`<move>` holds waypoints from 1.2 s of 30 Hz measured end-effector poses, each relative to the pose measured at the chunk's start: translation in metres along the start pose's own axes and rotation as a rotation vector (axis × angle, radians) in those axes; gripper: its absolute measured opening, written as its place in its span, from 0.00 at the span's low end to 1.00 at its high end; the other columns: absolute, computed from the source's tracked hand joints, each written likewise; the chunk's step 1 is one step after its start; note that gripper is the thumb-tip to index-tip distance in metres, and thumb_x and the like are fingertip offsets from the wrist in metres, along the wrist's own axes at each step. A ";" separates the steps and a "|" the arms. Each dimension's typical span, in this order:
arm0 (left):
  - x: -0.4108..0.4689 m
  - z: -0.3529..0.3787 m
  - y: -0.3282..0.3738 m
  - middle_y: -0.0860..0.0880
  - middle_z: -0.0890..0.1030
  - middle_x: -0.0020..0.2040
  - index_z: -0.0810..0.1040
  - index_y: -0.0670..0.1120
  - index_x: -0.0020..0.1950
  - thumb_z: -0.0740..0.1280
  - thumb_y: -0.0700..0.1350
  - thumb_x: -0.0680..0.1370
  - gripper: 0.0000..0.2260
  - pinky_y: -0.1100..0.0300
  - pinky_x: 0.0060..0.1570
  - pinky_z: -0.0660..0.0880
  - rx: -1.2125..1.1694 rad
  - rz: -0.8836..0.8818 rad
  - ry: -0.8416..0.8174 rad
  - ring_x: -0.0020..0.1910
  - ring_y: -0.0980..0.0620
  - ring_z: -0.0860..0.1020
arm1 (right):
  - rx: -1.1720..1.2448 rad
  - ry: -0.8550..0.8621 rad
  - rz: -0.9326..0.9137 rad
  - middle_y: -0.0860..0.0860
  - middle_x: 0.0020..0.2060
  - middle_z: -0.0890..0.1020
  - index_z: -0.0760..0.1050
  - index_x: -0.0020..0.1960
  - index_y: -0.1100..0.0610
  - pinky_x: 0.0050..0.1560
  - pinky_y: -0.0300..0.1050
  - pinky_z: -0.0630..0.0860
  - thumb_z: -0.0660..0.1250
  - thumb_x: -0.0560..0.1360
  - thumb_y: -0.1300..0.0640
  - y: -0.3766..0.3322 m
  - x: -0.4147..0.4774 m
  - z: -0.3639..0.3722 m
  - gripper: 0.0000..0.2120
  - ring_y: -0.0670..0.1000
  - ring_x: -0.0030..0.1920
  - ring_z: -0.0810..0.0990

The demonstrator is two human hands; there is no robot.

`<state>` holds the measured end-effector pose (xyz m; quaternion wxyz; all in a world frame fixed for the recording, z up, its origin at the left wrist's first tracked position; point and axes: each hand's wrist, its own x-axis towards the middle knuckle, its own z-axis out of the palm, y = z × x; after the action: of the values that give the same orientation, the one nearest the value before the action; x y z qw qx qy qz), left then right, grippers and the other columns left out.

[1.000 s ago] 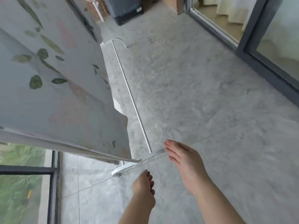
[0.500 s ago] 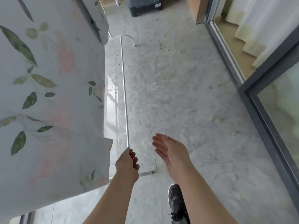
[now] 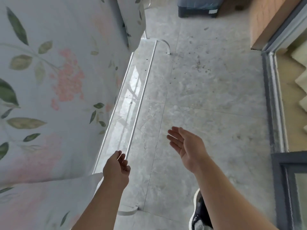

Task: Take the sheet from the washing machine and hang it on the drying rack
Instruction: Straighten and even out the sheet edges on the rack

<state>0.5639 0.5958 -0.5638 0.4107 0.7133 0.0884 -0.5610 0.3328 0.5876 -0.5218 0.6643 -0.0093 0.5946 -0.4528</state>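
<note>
The floral sheet (image 3: 54, 90), pale with pink flowers and green leaves, hangs over the white drying rack and fills the left side of the view. A lower white rail of the rack (image 3: 141, 97) runs along the floor beside it. My left hand (image 3: 117, 168) sits at the near end of that rail with its fingers loosely curled; no firm grip shows. My right hand (image 3: 187, 146) hovers above the floor to the right, fingers straight, palm turned left, holding nothing.
The rack's curved white feet stand on the grey tile floor, one near (image 3: 127, 211) and one far (image 3: 167, 47). A dark appliance base (image 3: 197, 7) and a wooden cabinet (image 3: 269, 22) stand at the back. A sliding door frame (image 3: 272, 97) runs along the right. My shoe (image 3: 199, 213) is below.
The view has swung so the sheet fills the left side. My left hand reached the rail's end, gripped it, and now has looser fingers. My right hand moved right and turned palm left.
</note>
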 end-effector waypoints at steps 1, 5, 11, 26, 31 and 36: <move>0.007 0.009 0.008 0.50 0.79 0.41 0.78 0.47 0.50 0.65 0.44 0.80 0.03 0.61 0.31 0.63 -0.041 0.003 0.019 0.31 0.54 0.70 | -0.038 -0.036 0.022 0.54 0.52 0.87 0.81 0.58 0.61 0.65 0.53 0.78 0.60 0.85 0.57 -0.018 0.017 0.012 0.13 0.54 0.56 0.85; 0.029 0.045 0.023 0.47 0.82 0.48 0.75 0.46 0.58 0.63 0.40 0.79 0.08 0.61 0.31 0.63 -0.207 -0.044 0.080 0.30 0.54 0.70 | -0.193 -0.072 0.059 0.53 0.52 0.87 0.81 0.58 0.60 0.62 0.52 0.79 0.60 0.85 0.57 -0.063 0.065 0.042 0.12 0.54 0.55 0.85; 0.078 0.104 0.059 0.45 0.82 0.52 0.74 0.43 0.53 0.63 0.38 0.80 0.04 0.60 0.33 0.65 -0.375 -0.078 0.066 0.33 0.53 0.74 | -0.282 -0.081 0.141 0.56 0.52 0.86 0.80 0.59 0.62 0.60 0.51 0.80 0.58 0.85 0.57 -0.095 0.158 0.105 0.13 0.56 0.55 0.85; 0.271 0.122 0.125 0.53 0.82 0.58 0.78 0.44 0.57 0.59 0.32 0.78 0.14 0.51 0.55 0.76 -0.972 -0.018 0.197 0.62 0.48 0.77 | -0.407 -0.157 0.361 0.60 0.72 0.73 0.67 0.74 0.63 0.72 0.53 0.69 0.48 0.85 0.48 -0.064 0.400 0.313 0.25 0.60 0.71 0.72; 0.297 0.130 0.125 0.51 0.84 0.45 0.79 0.45 0.51 0.60 0.28 0.72 0.17 0.52 0.60 0.75 -1.163 0.181 0.096 0.52 0.50 0.82 | -0.324 -0.182 0.410 0.57 0.72 0.74 0.69 0.74 0.56 0.74 0.56 0.66 0.47 0.80 0.52 -0.038 0.438 0.350 0.26 0.57 0.71 0.73; 0.302 0.145 0.104 0.51 0.75 0.37 0.76 0.47 0.44 0.61 0.29 0.60 0.18 0.63 0.47 0.75 -1.297 0.242 0.159 0.35 0.53 0.73 | -0.251 -0.281 0.391 0.54 0.41 0.83 0.78 0.42 0.56 0.63 0.56 0.76 0.53 0.74 0.62 -0.035 0.459 0.349 0.14 0.58 0.49 0.81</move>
<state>0.6267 0.3284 -0.7822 0.8090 0.3658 0.3575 -0.2898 0.5375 0.1021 -0.7592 0.8088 -0.0395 0.5385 -0.2331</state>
